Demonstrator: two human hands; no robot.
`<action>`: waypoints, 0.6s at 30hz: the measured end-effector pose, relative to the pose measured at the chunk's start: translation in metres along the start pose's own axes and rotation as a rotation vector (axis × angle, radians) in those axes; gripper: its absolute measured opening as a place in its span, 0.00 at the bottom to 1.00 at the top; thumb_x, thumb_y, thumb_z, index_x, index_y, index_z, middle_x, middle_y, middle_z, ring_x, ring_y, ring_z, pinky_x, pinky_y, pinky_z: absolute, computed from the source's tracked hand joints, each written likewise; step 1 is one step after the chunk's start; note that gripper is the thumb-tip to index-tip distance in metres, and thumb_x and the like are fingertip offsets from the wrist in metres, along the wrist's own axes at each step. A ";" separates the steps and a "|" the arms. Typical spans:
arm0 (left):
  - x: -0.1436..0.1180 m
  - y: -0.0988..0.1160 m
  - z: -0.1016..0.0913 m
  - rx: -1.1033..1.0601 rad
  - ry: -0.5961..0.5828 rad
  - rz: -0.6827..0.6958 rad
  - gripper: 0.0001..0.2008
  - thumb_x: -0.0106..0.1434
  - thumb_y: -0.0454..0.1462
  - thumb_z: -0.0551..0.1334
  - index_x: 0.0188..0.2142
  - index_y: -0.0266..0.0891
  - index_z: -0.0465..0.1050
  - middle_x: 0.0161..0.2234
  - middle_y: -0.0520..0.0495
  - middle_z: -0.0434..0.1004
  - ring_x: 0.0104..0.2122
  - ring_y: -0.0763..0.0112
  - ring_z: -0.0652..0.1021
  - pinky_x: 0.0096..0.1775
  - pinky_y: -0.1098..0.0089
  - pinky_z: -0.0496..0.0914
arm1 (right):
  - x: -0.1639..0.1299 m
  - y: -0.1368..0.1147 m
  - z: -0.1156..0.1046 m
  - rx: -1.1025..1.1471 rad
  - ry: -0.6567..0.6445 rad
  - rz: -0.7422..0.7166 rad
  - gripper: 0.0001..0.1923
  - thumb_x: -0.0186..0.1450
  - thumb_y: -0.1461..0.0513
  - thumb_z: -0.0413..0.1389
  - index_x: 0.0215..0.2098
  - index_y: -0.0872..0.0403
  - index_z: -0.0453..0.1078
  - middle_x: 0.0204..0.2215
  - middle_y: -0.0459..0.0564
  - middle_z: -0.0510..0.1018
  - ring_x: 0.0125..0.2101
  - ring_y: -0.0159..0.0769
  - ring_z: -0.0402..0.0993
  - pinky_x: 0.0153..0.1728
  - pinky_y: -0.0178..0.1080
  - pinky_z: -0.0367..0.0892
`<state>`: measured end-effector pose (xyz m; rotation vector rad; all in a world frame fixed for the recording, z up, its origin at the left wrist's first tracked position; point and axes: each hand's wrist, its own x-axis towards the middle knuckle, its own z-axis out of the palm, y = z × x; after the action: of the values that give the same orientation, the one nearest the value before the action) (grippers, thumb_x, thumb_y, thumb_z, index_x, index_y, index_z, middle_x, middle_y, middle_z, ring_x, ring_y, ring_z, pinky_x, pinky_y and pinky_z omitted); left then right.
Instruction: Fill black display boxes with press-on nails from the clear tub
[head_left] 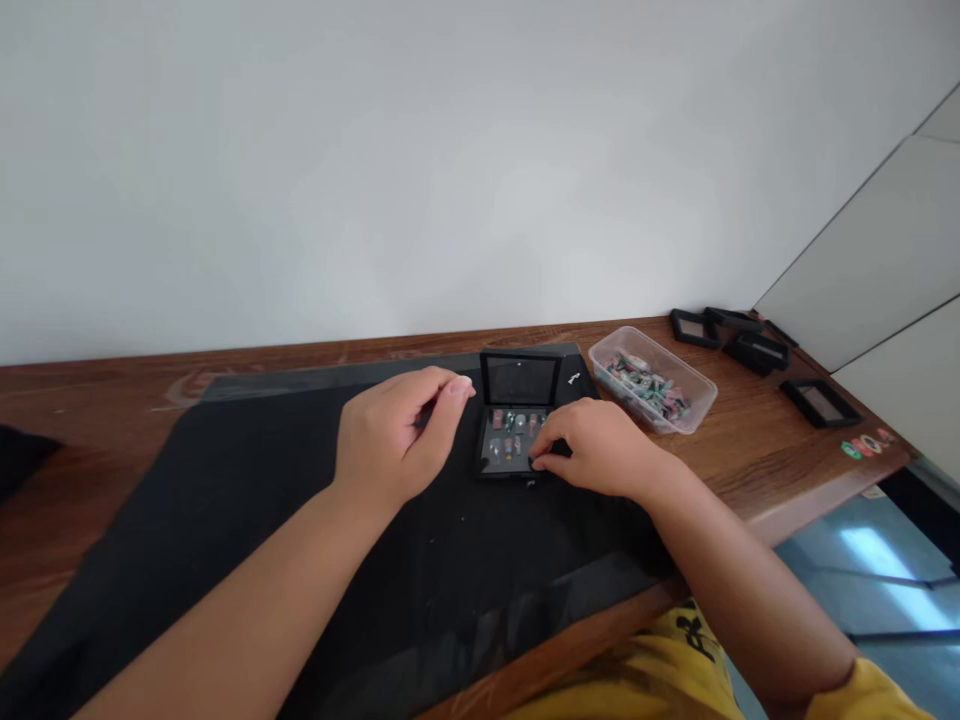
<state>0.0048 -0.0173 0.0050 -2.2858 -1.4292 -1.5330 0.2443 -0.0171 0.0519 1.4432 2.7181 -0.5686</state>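
A small black hinged case point(481, 440) stands with its lid raised on a black mat. Inside, rows of small decorated pieces point(508, 447), which look like press-on nails, lie on a grey lining. Over the front right part of the case is my right hand point(592, 445), thumb and forefinger pinched at the lining; whatever is between them is hidden. Left of the case, my left hand point(401, 430) hovers with its fingers curled and thumb pressed to the forefinger. What it may hold is too small to make out.
To the right, a clear plastic tub point(697, 390) holds many small coloured pieces. Several black cases point(821, 402) lie at the far right of the wooden table point(750, 470). Small white scraps point(574, 379) sit on the black mat point(262, 450). A wall rises behind.
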 end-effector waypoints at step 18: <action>0.001 -0.003 0.001 -0.006 0.022 0.017 0.22 0.82 0.44 0.57 0.31 0.47 0.80 0.24 0.53 0.82 0.26 0.66 0.82 0.31 0.64 0.72 | 0.006 0.000 0.006 -0.050 0.051 -0.076 0.06 0.77 0.63 0.67 0.46 0.52 0.89 0.46 0.52 0.92 0.52 0.46 0.86 0.46 0.41 0.71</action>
<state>0.0039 -0.0146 0.0039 -2.2710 -1.3982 -1.5542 0.2397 -0.0144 0.0449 1.3669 2.8153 -0.4684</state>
